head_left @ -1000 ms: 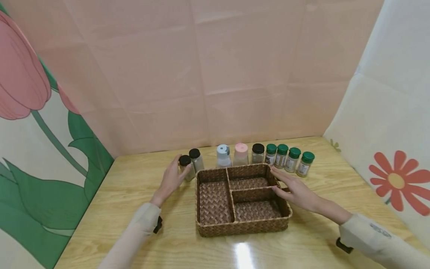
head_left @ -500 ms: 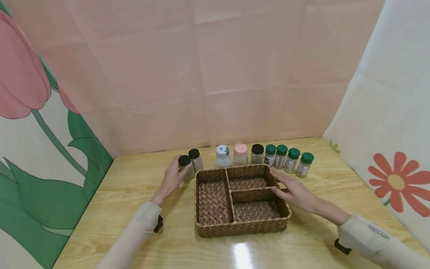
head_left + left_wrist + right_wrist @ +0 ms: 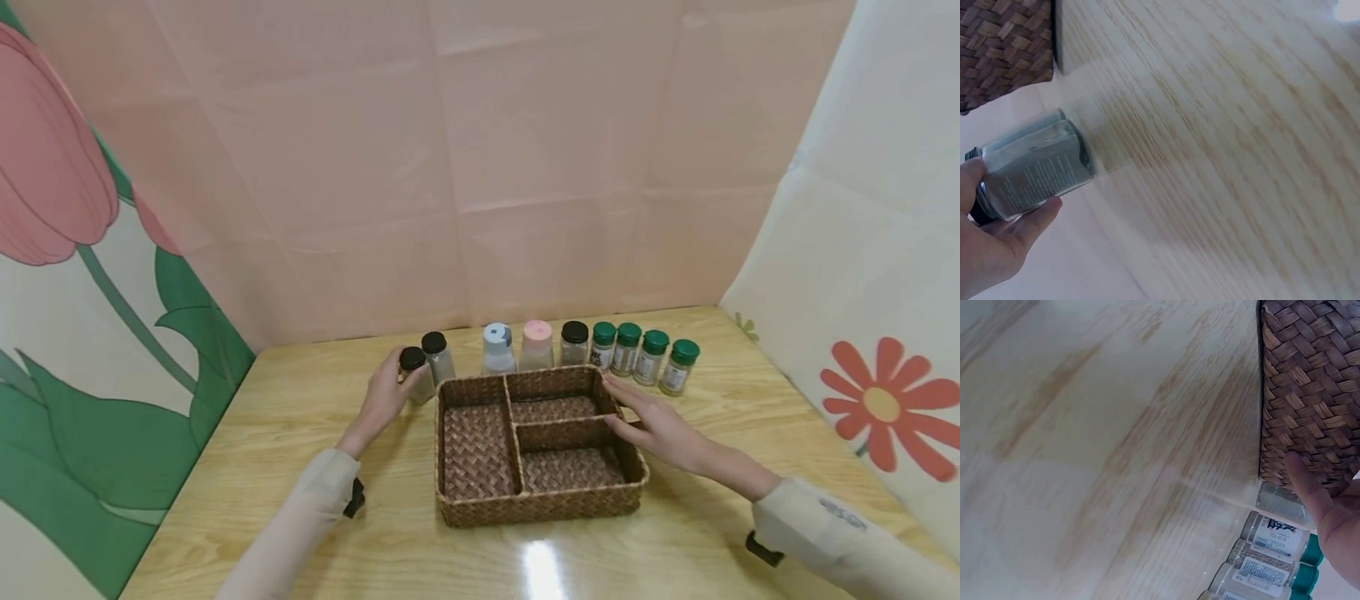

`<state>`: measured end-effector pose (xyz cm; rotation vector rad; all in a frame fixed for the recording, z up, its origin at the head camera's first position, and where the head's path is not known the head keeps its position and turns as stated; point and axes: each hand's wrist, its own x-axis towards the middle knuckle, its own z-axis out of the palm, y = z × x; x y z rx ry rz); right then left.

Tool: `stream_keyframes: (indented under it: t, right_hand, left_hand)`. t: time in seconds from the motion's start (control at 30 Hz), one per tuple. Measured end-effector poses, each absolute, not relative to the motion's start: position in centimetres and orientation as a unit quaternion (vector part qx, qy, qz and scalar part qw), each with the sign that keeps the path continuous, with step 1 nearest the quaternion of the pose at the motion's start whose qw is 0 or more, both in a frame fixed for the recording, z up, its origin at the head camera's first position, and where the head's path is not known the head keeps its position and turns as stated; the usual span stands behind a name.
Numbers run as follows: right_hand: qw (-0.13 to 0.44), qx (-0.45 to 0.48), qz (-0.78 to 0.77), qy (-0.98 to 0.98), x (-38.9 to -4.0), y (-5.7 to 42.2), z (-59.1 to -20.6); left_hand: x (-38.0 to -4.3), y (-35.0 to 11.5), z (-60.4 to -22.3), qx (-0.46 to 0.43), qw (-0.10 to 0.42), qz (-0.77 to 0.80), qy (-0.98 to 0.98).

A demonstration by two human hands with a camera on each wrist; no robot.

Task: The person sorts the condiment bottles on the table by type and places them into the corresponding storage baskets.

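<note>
In the head view my left hand (image 3: 377, 404) grips a black-capped glass spice jar (image 3: 423, 387) at the basket's back left. Thumb and fingers close around its cap end in the left wrist view, where printed writing shows on the jar (image 3: 1038, 178). Another black-capped jar (image 3: 442, 363) stands just behind it. My right hand (image 3: 667, 429) holds the right wall of a brown woven basket (image 3: 540, 507) with three compartments. Its thumb reaches over the rim, and in the right wrist view a finger (image 3: 1304, 481) touches the outer weave; the other fingers are partly hidden.
Behind the basket stand a bottle with a light blue top (image 3: 498, 354), a pink-topped one (image 3: 537, 350) and a black-capped jar (image 3: 575, 350). Several green-capped spice jars (image 3: 651, 358) continue the row rightward. A pink backdrop (image 3: 480, 167) rises along the table's (image 3: 405, 533) back edge.
Both hands, the jar and the basket keep nearly the same places. Only a very slight shift of the head view shows.
</note>
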<state>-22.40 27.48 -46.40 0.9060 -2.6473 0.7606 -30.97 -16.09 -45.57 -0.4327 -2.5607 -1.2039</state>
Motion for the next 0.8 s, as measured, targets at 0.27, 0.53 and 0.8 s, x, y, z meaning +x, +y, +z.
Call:
stream_keyframes:
  t: [0.27,0.53,0.8]
  right_hand:
    - [0.121,0.314,0.264,-0.904,-22.2,27.4,-46.1]
    - [0.127,0.323,0.264,-0.9,-22.2,27.2,-46.0]
    - [0.124,0.322,0.264,-0.901,-21.9,27.2,-46.1]
  left_hand:
    - [-30.8,-16.2,-45.5,-0.153,0.138,-0.412,-0.888]
    - [-30.6,-16.7,-45.0,-0.153,0.118,-0.418,-0.888]
    - [-30.6,-17.2,-44.1,-0.17,0.14,-0.403,-0.888]
